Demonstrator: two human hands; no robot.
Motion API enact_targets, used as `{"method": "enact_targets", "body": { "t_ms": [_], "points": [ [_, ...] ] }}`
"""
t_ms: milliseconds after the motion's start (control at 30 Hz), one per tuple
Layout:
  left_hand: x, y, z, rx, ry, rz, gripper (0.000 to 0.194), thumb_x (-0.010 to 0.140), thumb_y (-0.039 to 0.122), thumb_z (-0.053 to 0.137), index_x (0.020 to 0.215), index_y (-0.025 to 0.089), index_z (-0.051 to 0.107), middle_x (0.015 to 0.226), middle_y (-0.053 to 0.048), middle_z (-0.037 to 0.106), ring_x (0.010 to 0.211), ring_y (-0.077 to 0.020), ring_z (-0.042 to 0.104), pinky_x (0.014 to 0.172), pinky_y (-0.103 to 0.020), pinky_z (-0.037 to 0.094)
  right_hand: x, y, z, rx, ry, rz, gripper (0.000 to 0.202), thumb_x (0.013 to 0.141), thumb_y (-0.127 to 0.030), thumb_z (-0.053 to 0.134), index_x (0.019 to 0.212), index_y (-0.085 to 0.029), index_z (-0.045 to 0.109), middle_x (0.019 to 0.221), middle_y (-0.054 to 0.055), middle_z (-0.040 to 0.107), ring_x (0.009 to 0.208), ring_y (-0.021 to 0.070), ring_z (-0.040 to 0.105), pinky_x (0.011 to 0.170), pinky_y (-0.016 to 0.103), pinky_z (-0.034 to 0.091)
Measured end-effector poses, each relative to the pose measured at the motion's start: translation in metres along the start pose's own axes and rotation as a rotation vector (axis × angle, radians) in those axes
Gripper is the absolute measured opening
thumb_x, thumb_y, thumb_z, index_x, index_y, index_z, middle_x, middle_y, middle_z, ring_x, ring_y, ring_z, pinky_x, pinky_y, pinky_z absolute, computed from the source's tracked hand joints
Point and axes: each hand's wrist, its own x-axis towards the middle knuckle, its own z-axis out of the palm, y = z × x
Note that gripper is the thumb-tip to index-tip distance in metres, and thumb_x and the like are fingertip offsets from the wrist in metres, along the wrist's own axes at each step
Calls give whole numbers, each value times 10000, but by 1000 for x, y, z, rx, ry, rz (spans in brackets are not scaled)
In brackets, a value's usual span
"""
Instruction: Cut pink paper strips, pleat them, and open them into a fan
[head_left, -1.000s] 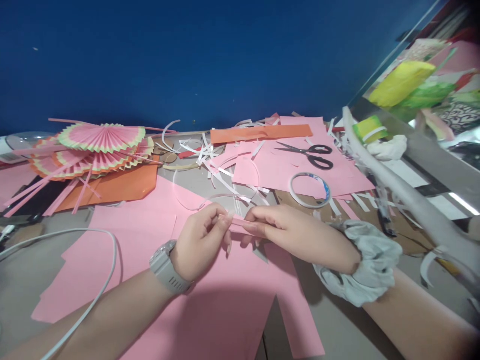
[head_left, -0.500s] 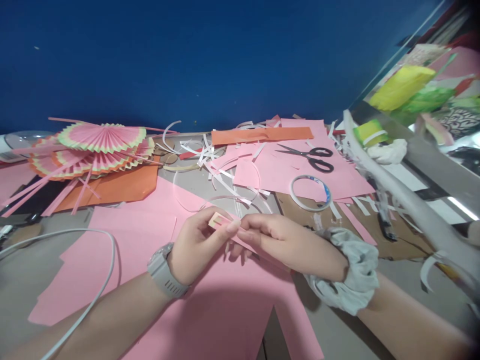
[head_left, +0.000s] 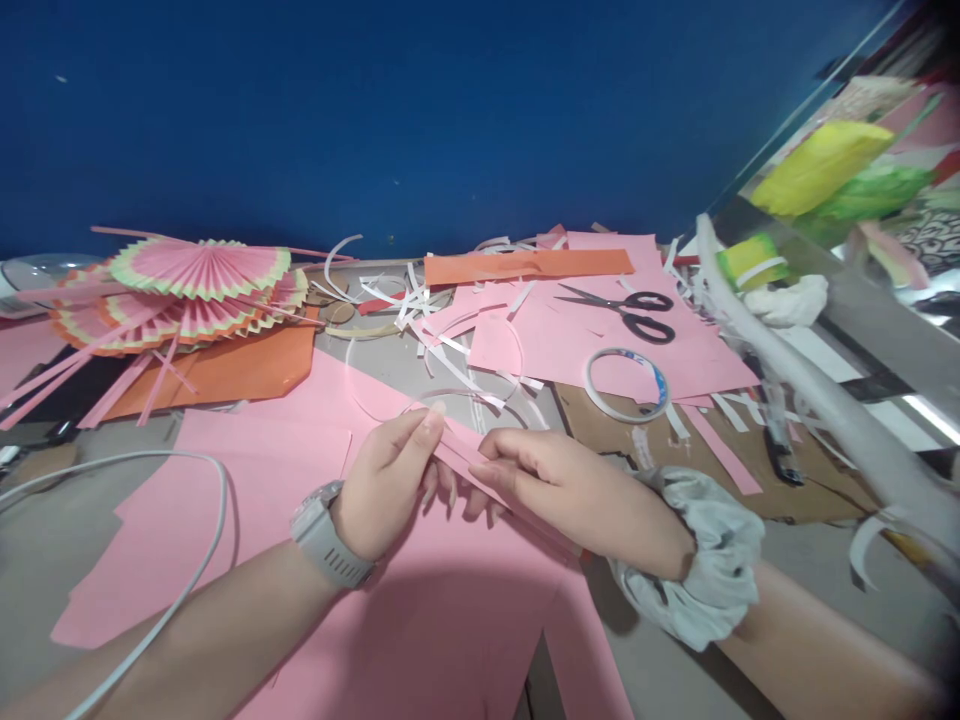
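Observation:
Between my two hands runs a narrow folded pink paper strip (head_left: 459, 452), slanting down to the right. My left hand (head_left: 390, 475), with a grey watch at the wrist, pinches its upper end between thumb and fingers. A little farther along, my right hand (head_left: 551, 485) grips the same strip, thumb on top and fingers underneath; a pale green scrunchie circles that wrist. Part of the strip is hidden under my right palm. Large pink paper sheets (head_left: 420, 620) lie beneath both hands.
Pleated pink paper fans (head_left: 199, 270) lie at the left. Black-handled scissors (head_left: 630, 310) rest on pink paper, with a tape roll (head_left: 626, 385) nearby. An orange strip (head_left: 525, 266) and white paper scraps lie at the back. A white cable (head_left: 217, 520) loops at left.
My left hand has shifted slightly left, away from my right hand, so more of the pink strip shows between them. Its cream-edged end is now covered by my left fingers.

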Motion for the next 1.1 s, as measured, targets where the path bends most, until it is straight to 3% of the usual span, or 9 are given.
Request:
{"method": "enact_targets", "body": {
  "t_ms": [333, 433, 567, 700, 933, 1100],
  "points": [
    [3, -3, -4, -73, 115, -10, 385, 889, 439, 395, 611, 180, 451, 342, 78, 370, 302, -71, 377, 331, -186, 335, -1, 2, -2, -16, -22, 34, 268, 926, -304, 324, 764, -216, 518, 771, -43, 694, 712, 125, 623, 705, 275, 427],
    [4, -1, -6, -115, 57, 18, 375, 881, 445, 413, 627, 173, 465, 354, 76, 401, 294, -52, 360, 317, -162, 323, -2, 1, -2, -8, -10, 0, 269, 927, -309, 331, 763, -214, 522, 783, -38, 694, 746, 124, 619, 720, 267, 422],
    [5, 5, -6, -71, -15, 45, 322, 852, 386, 498, 620, 163, 473, 423, 62, 466, 372, -50, 458, 375, -144, 375, -3, 2, 0, 19, 19, -37, 288, 930, -352, 327, 790, -207, 532, 770, -26, 689, 732, 122, 624, 718, 259, 427],
    [5, 8, -6, 39, 18, 19, 288, 852, 315, 505, 610, 166, 459, 408, 59, 491, 368, -61, 476, 393, -156, 391, -3, 3, 1, 18, 25, -48, 259, 929, -318, 345, 778, -198, 518, 748, -19, 693, 751, 131, 629, 742, 267, 425],
    [3, 6, -5, 138, 98, 26, 314, 862, 341, 481, 601, 182, 406, 366, 86, 420, 310, -51, 412, 364, -155, 361, -3, -2, 2, 32, 8, -48, 249, 928, -308, 346, 757, -195, 489, 729, 3, 701, 740, 145, 629, 738, 287, 434],
    [4, 5, -6, -15, 87, 42, 297, 828, 349, 540, 617, 183, 413, 371, 101, 389, 300, -42, 369, 330, -152, 308, -3, -1, 4, 22, 44, -58, 282, 924, -367, 353, 767, -191, 507, 705, -6, 697, 707, 129, 624, 677, 253, 430]
  ]
}}
